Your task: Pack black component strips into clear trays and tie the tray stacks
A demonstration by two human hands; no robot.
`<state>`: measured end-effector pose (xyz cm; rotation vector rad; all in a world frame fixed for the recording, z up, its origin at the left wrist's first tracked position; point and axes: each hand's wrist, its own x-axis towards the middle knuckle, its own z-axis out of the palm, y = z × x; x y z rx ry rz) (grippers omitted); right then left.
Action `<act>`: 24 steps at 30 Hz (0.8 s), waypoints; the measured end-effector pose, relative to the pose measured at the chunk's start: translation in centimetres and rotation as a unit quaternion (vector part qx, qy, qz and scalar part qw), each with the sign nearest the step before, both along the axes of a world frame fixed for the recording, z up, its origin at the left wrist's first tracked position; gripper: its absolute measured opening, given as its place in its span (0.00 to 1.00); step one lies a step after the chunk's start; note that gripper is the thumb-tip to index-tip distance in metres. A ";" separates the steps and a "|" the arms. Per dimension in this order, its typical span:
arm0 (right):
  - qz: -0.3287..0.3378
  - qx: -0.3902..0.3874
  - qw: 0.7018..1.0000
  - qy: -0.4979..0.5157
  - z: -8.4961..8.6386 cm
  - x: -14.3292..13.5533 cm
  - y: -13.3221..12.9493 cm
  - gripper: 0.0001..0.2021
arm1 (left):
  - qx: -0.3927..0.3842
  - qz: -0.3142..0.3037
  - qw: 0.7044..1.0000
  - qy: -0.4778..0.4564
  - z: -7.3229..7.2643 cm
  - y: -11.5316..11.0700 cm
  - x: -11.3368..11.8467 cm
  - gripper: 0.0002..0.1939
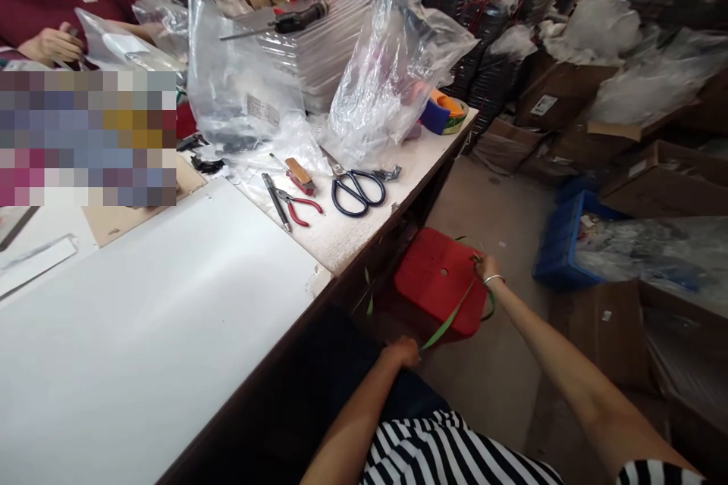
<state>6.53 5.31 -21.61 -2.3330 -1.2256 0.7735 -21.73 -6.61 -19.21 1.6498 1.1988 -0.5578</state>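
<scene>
A thin green strap stretches between my two hands beside the table. My left hand is closed on its lower end, close to my lap. Farther out, my right hand, with a bracelet at the wrist, grips the other part, and a loop of it hangs below the fingers. Behind and under the strap stands a red plastic stool with a small hole in its top. Another bit of green shows near the table's edge, left of the stool; whether it joins the strap I cannot tell.
On the white table lie scissors, red-handled pliers and clear plastic bags. Tape rolls sit at the table's corner. A blue crate and cardboard boxes line the right. Another person works at the far left.
</scene>
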 end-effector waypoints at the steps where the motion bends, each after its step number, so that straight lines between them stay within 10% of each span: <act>1: 0.017 -0.010 1.000 -0.020 0.3 0.4 0.3 0.13 | 0.001 0.004 1.000 0.012 -0.1 -0.1 0.0 0.09; 14: 0.148 -0.067 0.959 -0.230 4.8 -1.7 -9.5 0.20 | 0.091 0.103 0.990 -0.038 1.1 1.4 -0.2 0.19; 24: 0.088 -0.183 0.965 -0.164 1.5 1.9 -14.1 0.26 | 0.051 0.077 0.996 0.010 -0.2 1.5 1.3 0.26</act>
